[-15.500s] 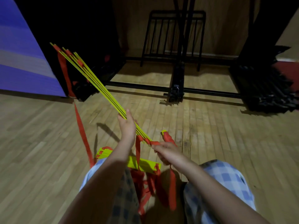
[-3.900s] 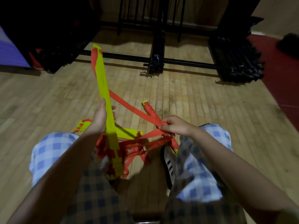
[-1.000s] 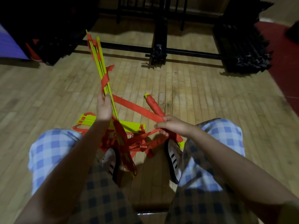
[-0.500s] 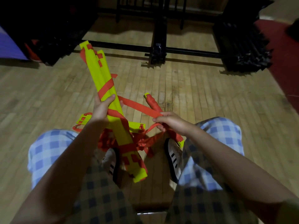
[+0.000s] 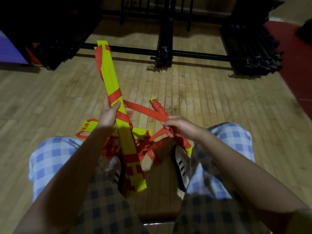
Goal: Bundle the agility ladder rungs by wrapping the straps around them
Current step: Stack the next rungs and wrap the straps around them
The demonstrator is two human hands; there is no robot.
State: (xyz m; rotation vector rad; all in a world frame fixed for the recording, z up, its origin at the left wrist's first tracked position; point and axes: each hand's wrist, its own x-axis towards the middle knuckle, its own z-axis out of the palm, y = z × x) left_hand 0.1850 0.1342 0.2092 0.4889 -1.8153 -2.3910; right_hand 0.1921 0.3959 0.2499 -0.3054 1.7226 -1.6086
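Observation:
My left hand (image 5: 109,115) grips a stack of flat yellow ladder rungs (image 5: 109,71) near its middle, held tilted with the far end up and the near end between my knees. Red strap turns cross the stack above and below my thumb. A taut red strap (image 5: 143,109) runs from the stack to my right hand (image 5: 179,125), which pinches it together with other strap loops. A second rung bundle (image 5: 157,105), wrapped in red, passes under my right hand. More yellow rungs (image 5: 89,126) lie flat on the floor behind my left arm, among tangled red straps (image 5: 148,146).
I sit on a wooden floor (image 5: 219,98) with both shoes (image 5: 181,166) near the strap tangle. A black metal frame (image 5: 164,53) stands ahead, a black pile (image 5: 253,48) at the right, a red mat (image 5: 297,65) far right, a purple pad (image 5: 8,49) far left.
The rung stack has turned in my left hand, from edge-on to flat face up, taking a further strap turn. My right hand has stayed in place, holding the strap taut.

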